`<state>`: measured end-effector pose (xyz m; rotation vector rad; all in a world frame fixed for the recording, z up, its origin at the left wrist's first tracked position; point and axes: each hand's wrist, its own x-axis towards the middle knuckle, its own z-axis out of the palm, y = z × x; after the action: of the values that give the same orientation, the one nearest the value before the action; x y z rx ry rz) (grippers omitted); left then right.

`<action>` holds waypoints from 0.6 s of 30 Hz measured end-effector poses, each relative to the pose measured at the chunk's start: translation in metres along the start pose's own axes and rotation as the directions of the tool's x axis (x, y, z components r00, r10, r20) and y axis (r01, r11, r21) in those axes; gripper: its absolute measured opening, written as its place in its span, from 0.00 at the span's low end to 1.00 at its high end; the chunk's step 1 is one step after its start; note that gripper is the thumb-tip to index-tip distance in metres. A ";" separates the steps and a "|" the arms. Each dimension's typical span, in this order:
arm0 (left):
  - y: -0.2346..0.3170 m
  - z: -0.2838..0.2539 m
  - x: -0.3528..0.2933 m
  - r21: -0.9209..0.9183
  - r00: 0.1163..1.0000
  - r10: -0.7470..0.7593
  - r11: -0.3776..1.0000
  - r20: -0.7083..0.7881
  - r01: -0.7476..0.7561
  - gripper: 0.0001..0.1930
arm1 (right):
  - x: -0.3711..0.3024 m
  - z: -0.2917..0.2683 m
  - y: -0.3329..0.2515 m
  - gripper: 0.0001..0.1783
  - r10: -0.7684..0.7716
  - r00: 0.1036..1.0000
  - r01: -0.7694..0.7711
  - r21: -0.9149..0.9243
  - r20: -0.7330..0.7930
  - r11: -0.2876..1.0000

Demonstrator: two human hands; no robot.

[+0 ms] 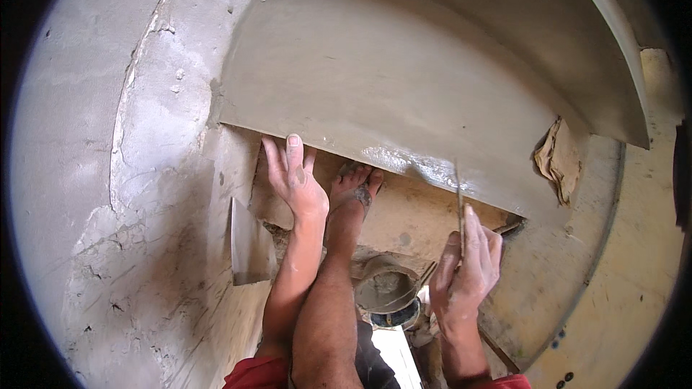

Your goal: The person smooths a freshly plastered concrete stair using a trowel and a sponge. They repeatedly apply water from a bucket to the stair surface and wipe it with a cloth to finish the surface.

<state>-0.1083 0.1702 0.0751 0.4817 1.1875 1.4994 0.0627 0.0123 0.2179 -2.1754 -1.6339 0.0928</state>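
A smooth grey plastered step (346, 79) spans the upper middle, its straight front edge facing me. My left hand (297, 176) is at the left part of that edge, fingers stretched and apart, with the thumb tip against the lip. Near the edge's right part, my right hand (470, 263) grips a thin flat tool (459, 205), seen almost edge-on, so its exact kind is unclear. The tool's upper end overlaps a wet, shiny patch (422, 162) of plaster along the edge.
My bare foot (355, 186) is on the lower tan step (404, 220). Below stands a bucket (389, 284) of grey mortar. A grey flat piece (251, 245) leans at the left wall (166, 173). Crumpled brown paper (559, 162) lies at right, under another curved ledge (620, 36).
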 end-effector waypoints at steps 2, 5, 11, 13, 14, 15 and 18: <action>0.001 0.003 0.001 -0.025 1.000 -0.027 0.999 -0.007 0.027 0.38 | -0.001 -0.001 0.009 0.35 0.031 0.998 -0.034 -0.052 -0.060 0.998; 0.001 0.004 0.002 -0.026 0.997 -0.048 0.999 -0.061 0.047 0.38 | 0.003 0.000 0.022 0.31 0.121 0.989 -0.130 -0.117 -0.080 0.985; -0.008 -0.002 0.003 -0.089 0.999 -0.034 0.996 -0.009 0.033 0.40 | 0.015 0.024 0.018 0.29 0.132 0.988 -0.150 -0.362 -0.076 0.920; -0.015 -0.005 0.004 -0.103 1.000 -0.014 0.995 0.018 0.016 0.43 | 0.020 0.039 0.000 0.33 0.160 0.987 -0.152 -0.339 -0.003 0.929; -0.019 -0.007 0.005 -0.102 1.000 -0.013 0.995 0.008 0.013 0.43 | 0.023 0.047 -0.013 0.34 0.134 0.991 -0.134 -0.330 -0.022 0.935; -0.023 -0.008 0.006 -0.100 1.000 -0.006 0.995 0.010 0.007 0.44 | 0.027 0.056 -0.027 0.36 0.117 0.993 -0.114 -0.315 -0.008 0.942; -0.029 -0.014 0.008 -0.076 0.998 0.001 0.997 0.058 0.003 0.47 | 0.045 0.083 -0.078 0.32 -0.028 1.000 0.031 -0.243 0.014 0.969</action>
<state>-0.1080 0.1684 0.0418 0.4702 1.0809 1.5142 -0.0188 0.0954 0.1794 -2.3312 -1.7631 -0.1119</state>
